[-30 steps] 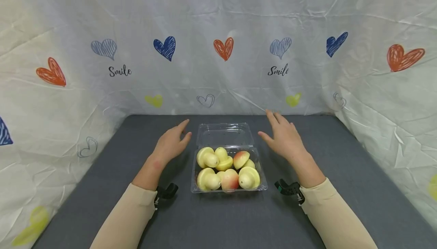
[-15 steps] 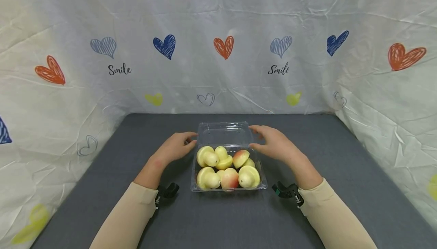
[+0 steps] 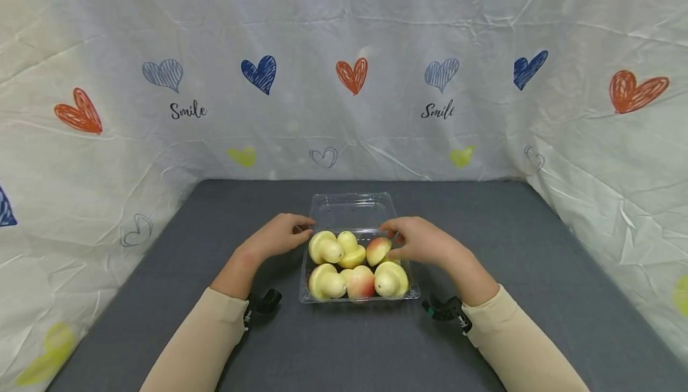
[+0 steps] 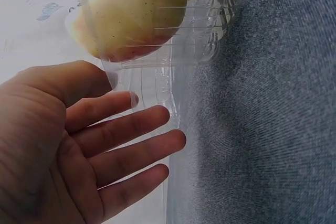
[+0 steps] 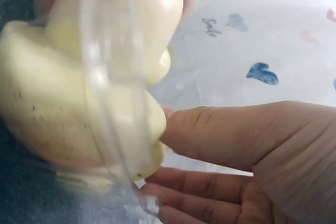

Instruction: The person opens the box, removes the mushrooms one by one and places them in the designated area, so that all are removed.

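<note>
A clear plastic clamshell box (image 3: 309,301) stands on the table with its lid (image 3: 352,211) folded back. Several pale yellow fruits with a red blush fill it; their exact kind is unclear. My left hand (image 3: 276,235) is at the box's back left corner. Its fingers extend loosely in the left wrist view, the thumb (image 4: 79,80) close against the plastic. Over the back right corner reaches my right hand (image 3: 424,239), around a red-blushed fruit (image 3: 378,250). In the right wrist view its thumb (image 5: 210,129) appears to touch a fruit (image 5: 68,108); its fingertips are partly hidden.
A dark grey cloth (image 3: 355,350) covers the table beneath the box. White sheeting (image 3: 301,33) printed with hearts and "Smile" hangs behind and at both sides. A black wrist strap mount (image 3: 448,311) sits below each hand.
My right hand has come down and left, from beside the lid to over the fruit at the back right. The left hand has lowered to the box's edge. The fruits look unmoved.
</note>
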The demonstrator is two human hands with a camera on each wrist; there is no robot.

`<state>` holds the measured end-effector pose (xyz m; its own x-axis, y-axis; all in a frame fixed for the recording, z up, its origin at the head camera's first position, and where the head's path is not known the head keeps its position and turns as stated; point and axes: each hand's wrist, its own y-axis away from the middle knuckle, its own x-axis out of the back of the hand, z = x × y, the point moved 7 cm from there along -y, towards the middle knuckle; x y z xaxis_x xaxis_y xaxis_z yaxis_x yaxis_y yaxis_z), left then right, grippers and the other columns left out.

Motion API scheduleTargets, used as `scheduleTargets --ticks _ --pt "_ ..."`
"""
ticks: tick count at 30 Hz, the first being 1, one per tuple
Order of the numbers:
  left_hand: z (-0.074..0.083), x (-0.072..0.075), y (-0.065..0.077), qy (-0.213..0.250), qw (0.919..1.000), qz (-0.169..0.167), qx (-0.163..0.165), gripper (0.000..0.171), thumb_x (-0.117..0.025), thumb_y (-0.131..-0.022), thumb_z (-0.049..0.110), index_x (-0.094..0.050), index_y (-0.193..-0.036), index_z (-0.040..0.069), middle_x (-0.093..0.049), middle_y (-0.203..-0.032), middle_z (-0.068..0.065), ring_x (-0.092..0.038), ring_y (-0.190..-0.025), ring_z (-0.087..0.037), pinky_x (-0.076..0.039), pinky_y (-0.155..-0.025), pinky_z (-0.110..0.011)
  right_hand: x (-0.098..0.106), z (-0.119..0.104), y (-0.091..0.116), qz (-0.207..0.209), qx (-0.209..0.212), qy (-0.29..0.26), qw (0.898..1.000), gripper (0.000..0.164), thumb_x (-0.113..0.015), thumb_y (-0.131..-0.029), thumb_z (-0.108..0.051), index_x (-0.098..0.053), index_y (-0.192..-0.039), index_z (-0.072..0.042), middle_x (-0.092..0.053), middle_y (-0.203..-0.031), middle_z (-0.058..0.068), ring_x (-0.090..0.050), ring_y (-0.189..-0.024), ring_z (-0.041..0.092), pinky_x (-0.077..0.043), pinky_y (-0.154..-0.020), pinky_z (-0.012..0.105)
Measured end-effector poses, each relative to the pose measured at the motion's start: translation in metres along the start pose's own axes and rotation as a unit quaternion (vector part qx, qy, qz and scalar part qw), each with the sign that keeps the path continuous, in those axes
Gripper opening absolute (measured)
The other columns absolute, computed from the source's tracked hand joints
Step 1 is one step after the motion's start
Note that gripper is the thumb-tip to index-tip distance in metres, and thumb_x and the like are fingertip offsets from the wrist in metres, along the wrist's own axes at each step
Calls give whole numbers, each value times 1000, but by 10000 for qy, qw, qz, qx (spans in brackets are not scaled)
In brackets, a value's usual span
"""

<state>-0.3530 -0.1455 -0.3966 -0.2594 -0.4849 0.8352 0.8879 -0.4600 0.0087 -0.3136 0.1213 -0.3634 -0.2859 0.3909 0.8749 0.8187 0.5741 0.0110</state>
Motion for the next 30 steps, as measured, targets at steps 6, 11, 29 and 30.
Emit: scheduleTargets --ticks 6,11,29,30 --pt "-1 0 0 85 10000 0 -5 41 -57 -107 23 -62 -142 2 -66 -133 -14 -65 -116 -32 -57 -90 -42 -7 -11 -2 193 147 958 9951 40 -81 -89 -17 -72 -127 -11 -69 -111 3 -63 -92 23 -54 -75 38" --pt "-1 -1 0 87 10000 9 -7 41 -58 -107 23 -61 -142 1 -66 -133 -14 -65 -115 -31 -58 -89 -42 -10 -16 -1 405 95 1461 9884 37 -83 -87 -17 -75 -123 -14 -65 -103 0 -56 -82 16 -49 -67 35" --pt "2 -1 -1 -50 10000 9 18 40 -59 -107 23 -63 -140 2 -68 -127 -12 -66 -111 -30 -58 -86 -42 -11 -15 1 535 375 1437 9875 37 -83 -87 -17 -73 -122 -11 -61 -106 2 -58 -85 16 -52 -73 37" --pt "2 -1 -1 -70 10000 9 14 40 -58 -107 24 -63 -140 2 -68 -127 -12 -66 -111 -30 -58 -86 -42 -10 -15 1 545 392 1375 9882 37 -83 -87 -16 -72 -122 -10 -61 -108 3 -59 -87 17 -52 -75 37"
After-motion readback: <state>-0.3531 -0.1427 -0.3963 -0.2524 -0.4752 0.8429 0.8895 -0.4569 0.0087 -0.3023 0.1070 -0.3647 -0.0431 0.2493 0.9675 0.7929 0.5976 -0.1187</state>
